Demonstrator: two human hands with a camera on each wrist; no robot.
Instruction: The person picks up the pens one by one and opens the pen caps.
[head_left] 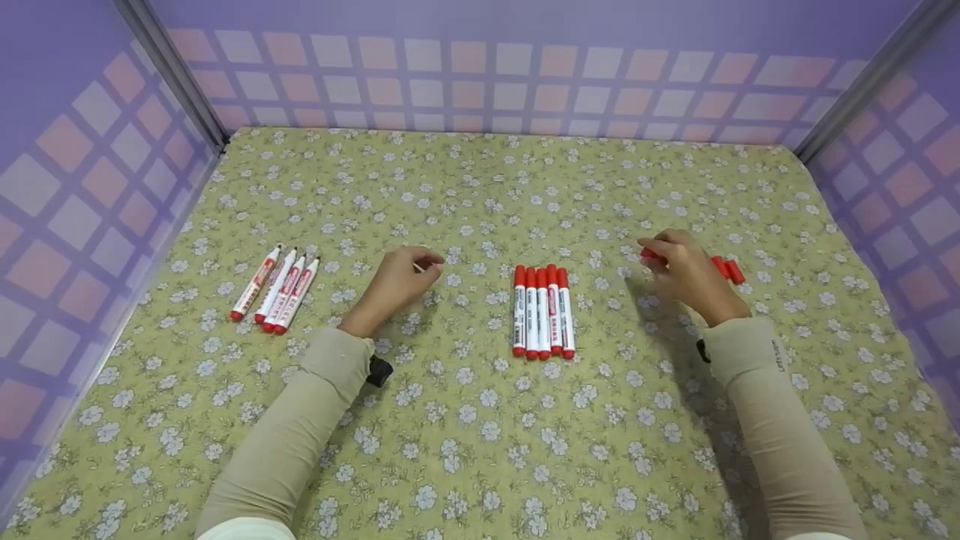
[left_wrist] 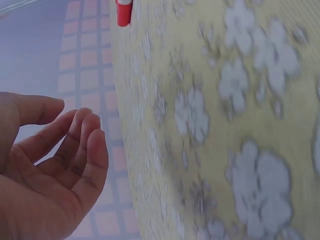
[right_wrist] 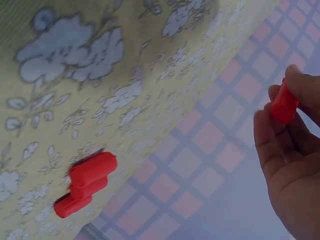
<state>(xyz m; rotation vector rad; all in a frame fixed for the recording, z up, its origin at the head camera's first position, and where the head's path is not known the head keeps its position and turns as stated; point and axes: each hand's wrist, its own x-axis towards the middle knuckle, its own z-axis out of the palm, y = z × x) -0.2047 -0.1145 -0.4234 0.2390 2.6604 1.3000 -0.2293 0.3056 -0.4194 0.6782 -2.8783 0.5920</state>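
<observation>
My right hand point(head_left: 686, 274) pinches a red marker cap point(right_wrist: 285, 105) between thumb and fingers, above the cloth. Just beyond it lie loose red caps point(head_left: 735, 271); the right wrist view shows three of them point(right_wrist: 93, 169) side by side. My left hand point(head_left: 401, 277) hovers over the cloth with its fingers loosely curled and nothing in them, as the left wrist view also shows. Between the hands, several capped red markers point(head_left: 542, 315) lie in a neat row. Left of the left hand, several uncapped white markers point(head_left: 289, 296) lie with bare tips pointing away from me.
A yellow-green flowered cloth point(head_left: 465, 420) covers the table. Purple panels with a pink-and-white check point(head_left: 480, 82) stand along the back and both sides, joined by grey posts point(head_left: 176, 75) at the back corners.
</observation>
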